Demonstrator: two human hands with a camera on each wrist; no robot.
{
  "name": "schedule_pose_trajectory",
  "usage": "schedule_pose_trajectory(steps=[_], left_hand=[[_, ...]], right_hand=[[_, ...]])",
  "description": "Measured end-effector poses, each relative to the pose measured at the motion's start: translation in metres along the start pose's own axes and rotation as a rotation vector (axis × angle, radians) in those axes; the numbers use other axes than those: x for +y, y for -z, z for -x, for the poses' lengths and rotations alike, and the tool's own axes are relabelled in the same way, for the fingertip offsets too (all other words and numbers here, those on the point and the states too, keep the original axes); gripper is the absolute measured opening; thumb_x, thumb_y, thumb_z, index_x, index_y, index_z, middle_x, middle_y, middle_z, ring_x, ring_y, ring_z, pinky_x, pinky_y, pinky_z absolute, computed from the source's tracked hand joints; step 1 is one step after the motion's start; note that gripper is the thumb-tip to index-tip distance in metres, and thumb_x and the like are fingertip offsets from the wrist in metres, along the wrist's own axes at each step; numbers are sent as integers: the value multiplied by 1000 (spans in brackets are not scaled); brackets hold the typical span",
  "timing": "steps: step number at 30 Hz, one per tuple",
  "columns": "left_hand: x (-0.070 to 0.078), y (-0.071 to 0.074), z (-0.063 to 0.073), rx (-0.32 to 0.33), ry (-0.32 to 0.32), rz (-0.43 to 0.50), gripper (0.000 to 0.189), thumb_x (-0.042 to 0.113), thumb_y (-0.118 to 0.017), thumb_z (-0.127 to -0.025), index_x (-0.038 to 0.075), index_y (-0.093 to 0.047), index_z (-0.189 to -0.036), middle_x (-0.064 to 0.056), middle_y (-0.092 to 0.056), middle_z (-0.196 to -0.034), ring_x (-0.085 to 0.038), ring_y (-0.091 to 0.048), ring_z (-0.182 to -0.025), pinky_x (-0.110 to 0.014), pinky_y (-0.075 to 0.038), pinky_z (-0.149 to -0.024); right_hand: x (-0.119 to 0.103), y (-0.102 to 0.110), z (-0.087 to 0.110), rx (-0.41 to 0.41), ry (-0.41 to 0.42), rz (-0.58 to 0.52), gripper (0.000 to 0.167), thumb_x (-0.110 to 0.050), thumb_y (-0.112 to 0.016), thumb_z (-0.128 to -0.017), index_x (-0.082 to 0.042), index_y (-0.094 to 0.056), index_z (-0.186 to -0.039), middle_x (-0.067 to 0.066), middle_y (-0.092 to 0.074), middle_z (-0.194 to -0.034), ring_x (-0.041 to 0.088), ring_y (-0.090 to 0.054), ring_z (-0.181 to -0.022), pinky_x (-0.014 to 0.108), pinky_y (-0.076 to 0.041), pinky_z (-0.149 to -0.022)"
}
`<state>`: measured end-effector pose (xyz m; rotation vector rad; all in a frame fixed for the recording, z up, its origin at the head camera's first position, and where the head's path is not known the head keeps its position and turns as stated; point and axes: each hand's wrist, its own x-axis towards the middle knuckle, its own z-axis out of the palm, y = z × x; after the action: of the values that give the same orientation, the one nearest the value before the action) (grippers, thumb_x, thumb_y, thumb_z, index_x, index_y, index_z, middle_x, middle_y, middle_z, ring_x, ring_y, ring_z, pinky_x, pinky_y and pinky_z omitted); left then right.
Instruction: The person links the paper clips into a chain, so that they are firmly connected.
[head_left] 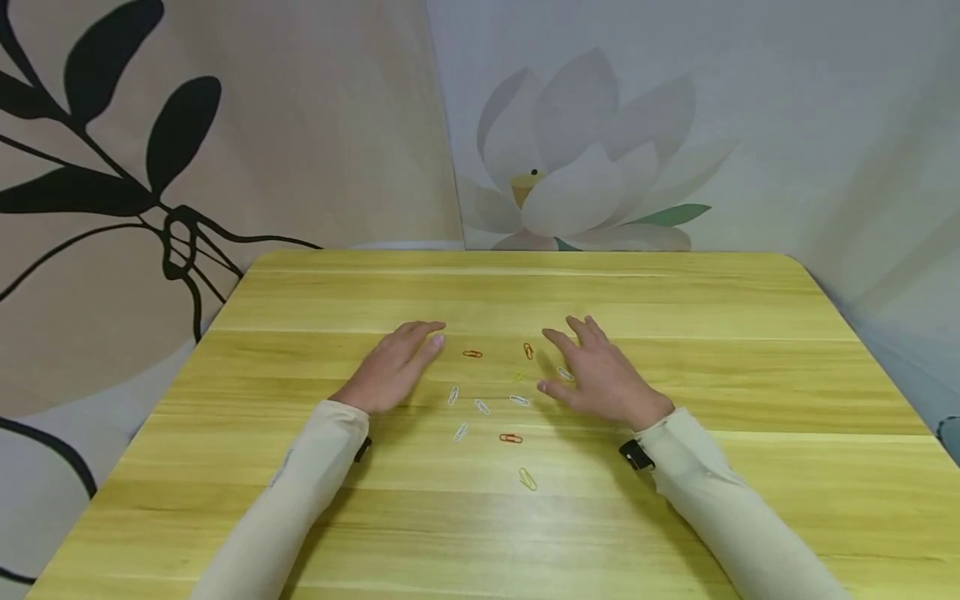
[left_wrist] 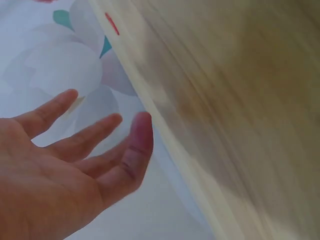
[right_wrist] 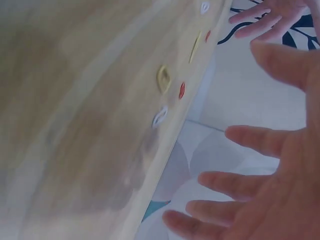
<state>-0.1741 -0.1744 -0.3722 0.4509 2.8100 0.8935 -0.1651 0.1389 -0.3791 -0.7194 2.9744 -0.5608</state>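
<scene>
Several paper clips lie scattered on the tabletop between the two hands. Toward the back are a red paper clip [head_left: 472, 354] near my left fingertips and another red paper clip [head_left: 528, 351] near my right. White paper clips [head_left: 482, 407] cluster in the middle, a third red paper clip [head_left: 511, 438] lies nearer, and a yellow paper clip [head_left: 528, 479] nearest. My left hand [head_left: 393, 367] is held above the wood, fingers loosely extended, holding nothing. My right hand [head_left: 603, 375] hovers with spread fingers, also holding nothing; a white paper clip [head_left: 566, 374] is partly hidden by it.
The light wooden table [head_left: 375, 533] reaches back to a wall hanging [head_left: 337, 125] printed with dark leaves and a pale flower. Each wrist wears a dark strapped device, such as the one on the right wrist [head_left: 636, 455].
</scene>
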Motion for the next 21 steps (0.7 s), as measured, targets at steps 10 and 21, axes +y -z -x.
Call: schedule_pose_trajectory(steps=[10, 21], left_hand=[[-1, -6, -10, -23, -12, 149, 55, 44, -39, -108, 10, -42, -151, -14, -49, -152, -36, -50, -139, -57, -40, -113], [12, -8, -13, -80, -23, 95, 28, 17, -57, -103, 4, -65, -126, -11, -72, -117, -26, -67, -110, -41, -56, -95]], right_hand=[[-18, -9, -1, -44, 27, -59, 52, -32, -74, -91, -3, -61, -133, 27, -45, -150, 51, -34, -144, 62, -38, -114], [-34, -16, -2, -21, 97, -6, 37, -27, -79, -87, -6, -70, -116, 19, -59, -134, 39, -49, -131, 51, -48, -108]])
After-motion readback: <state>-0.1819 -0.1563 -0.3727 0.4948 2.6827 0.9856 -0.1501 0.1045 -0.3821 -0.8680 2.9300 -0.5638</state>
